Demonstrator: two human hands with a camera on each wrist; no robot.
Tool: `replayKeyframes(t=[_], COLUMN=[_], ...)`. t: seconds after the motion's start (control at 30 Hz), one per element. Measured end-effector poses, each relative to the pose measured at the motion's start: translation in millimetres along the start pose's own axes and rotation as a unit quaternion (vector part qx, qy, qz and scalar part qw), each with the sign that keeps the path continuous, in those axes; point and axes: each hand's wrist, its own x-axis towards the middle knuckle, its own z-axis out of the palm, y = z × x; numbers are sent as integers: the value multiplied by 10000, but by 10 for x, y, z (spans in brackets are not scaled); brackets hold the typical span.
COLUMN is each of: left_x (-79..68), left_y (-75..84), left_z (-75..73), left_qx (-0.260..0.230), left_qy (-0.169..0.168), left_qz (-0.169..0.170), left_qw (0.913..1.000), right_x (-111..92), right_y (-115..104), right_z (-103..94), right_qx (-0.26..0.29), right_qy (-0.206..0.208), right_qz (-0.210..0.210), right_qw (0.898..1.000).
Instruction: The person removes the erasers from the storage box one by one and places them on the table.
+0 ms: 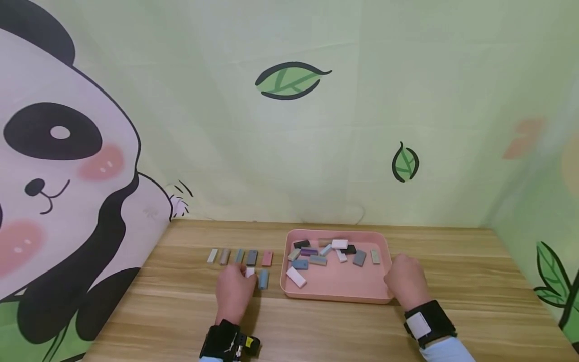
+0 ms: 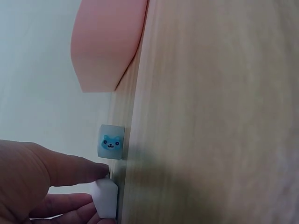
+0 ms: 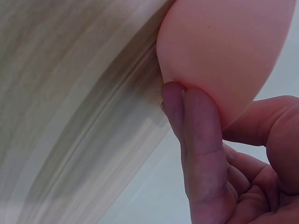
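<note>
My left hand (image 1: 235,292) pinches a small white block (image 2: 105,198) between thumb and fingers, low over the tabletop. Right beside it stands a light blue block (image 1: 264,279), whose end bears a blue animal face in the left wrist view. Just beyond the hand, a row of small blocks runs across the table: a white one (image 1: 212,256), a brownish one (image 1: 224,257), a greenish-blue one (image 1: 239,256), a dark grey one (image 1: 252,258) and a pink one (image 1: 267,258). At the right end of the pink tray (image 1: 348,289), my right hand (image 1: 408,282) grips its wall near the front corner.
Several loose blocks lie in the tray, among them a white block (image 1: 296,277), a blue block (image 1: 300,264) and a grey block (image 1: 359,258). Behind the wooden table (image 1: 316,327) hangs a printed cloth backdrop (image 1: 217,125) with a panda and leaves.
</note>
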Motion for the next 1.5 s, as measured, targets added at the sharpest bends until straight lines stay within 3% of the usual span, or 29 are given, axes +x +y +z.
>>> replayKeyframes(t=[0.4,0.57,0.77,0.87,1.0,1.2,1.37,1.5], left_x=[-14,-15,-24,-39,-54,-55,-53,-73], left_y=[16,92,365,540,758,1015,1140,1200], left_z=[-2,-30,-69,-38,56,276,467,578], left_qx=[177,207,81,-215,-242,270,877,1102], left_qy=[-80,-35,409,323,70,-460,-837,-1103], left_qz=[-63,-53,571,884,1614,2699,3147,3280], left_qw=[9998,9998,9975,9953,9866,9614,9414,9317], right_x=[-11,-1,11,5,1,-8,-16,-16], right_y=[-5,1,0,-2,-1,-4,-16,-22], right_z=[0,-6,-6,0,6,4,-4,-7], right_qx=[16,24,151,163,185,255,277,250], right_qy=[-15,-9,-22,-2,6,-12,-18,3], right_qz=[10,5,75,79,72,122,157,182], right_qw=[10000,10000,9999,9998,9998,9996,9995,9995])
